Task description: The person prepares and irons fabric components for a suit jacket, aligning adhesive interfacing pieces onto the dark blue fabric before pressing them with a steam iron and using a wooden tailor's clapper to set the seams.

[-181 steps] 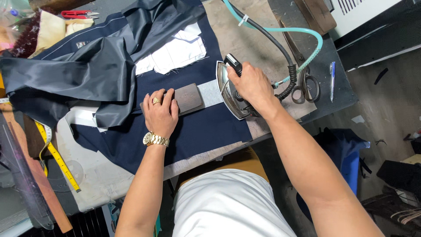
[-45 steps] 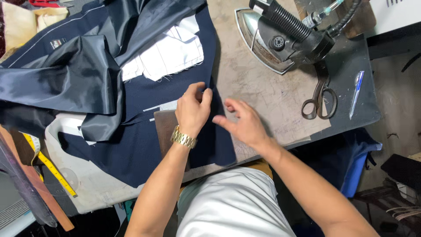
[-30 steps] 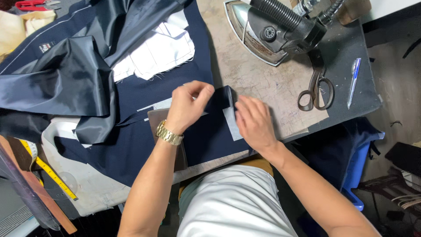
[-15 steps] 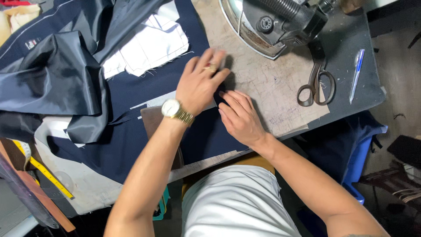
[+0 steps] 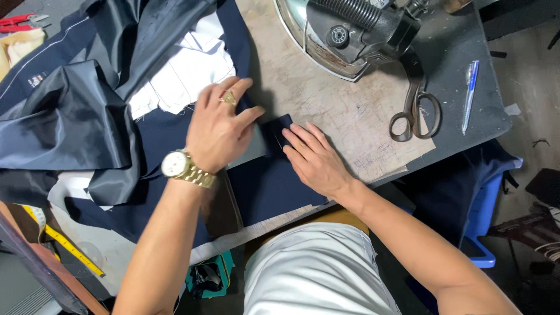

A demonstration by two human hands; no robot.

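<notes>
A dark navy garment [image 5: 262,186] with white lining patches [image 5: 186,76] lies spread over the worktable. My left hand [image 5: 219,125], with a gold watch and a ring, presses flat on the fabric near its right edge. My right hand [image 5: 315,160] lies flat beside it, fingers pointing left onto a small folded navy flap [image 5: 279,129]. Neither hand grips anything. A brown block [image 5: 221,204] lies partly under my left forearm.
A steam iron [image 5: 344,32] rests at the table's far side. Scissors [image 5: 414,114] and a blue pen [image 5: 469,93] lie to the right. A yellow tape measure [image 5: 67,248] hangs at the left. Red clippers [image 5: 20,20] sit at the far left corner. A blue bin [image 5: 484,227] stands below.
The iron was set down at the table's far side. Both hands came onto the fabric edge, folded a small flap, and now press it flat; the view has shifted closer.
</notes>
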